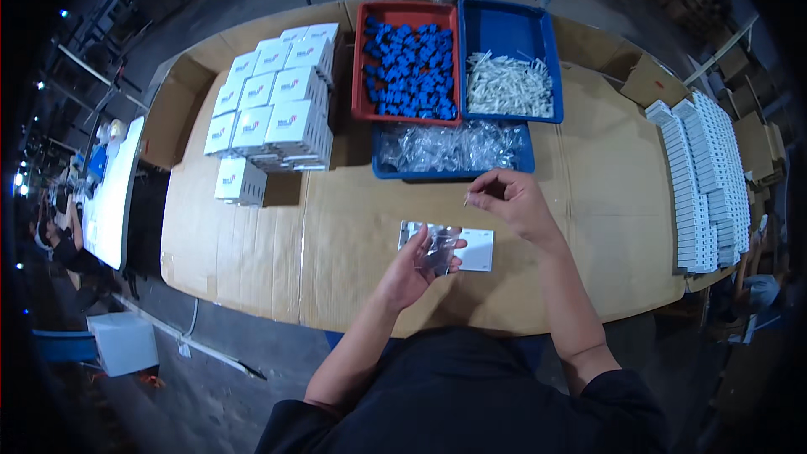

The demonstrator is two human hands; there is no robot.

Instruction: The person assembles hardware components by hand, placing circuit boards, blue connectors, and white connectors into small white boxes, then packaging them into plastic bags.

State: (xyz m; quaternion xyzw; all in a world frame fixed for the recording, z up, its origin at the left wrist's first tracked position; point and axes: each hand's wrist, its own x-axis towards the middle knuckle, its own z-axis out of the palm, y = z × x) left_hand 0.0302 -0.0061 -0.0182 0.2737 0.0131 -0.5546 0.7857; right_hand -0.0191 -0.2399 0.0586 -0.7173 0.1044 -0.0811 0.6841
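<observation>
My left hand [407, 276] is palm up, its fingers curled round a clear plastic bag [439, 249]. Under it, a flat white box [478, 250] lies on the cardboard-covered table [353, 261]. Off to the right and a little farther away, my right hand [519, 206] is raised with thumb and forefinger pinched together. A tiny pale item shows at those fingertips, too small to name. Just beyond them is a blue tray [454, 175] filled with crumpled clear plastic bags.
A red tray [356, 76] of small blue parts and a blue tray [508, 21] of thin white pieces stand at the back. White boxes [273, 109] are stacked at left, and flatter white boxes [702, 181] in rows at right. A person [63, 244] works beyond the left side.
</observation>
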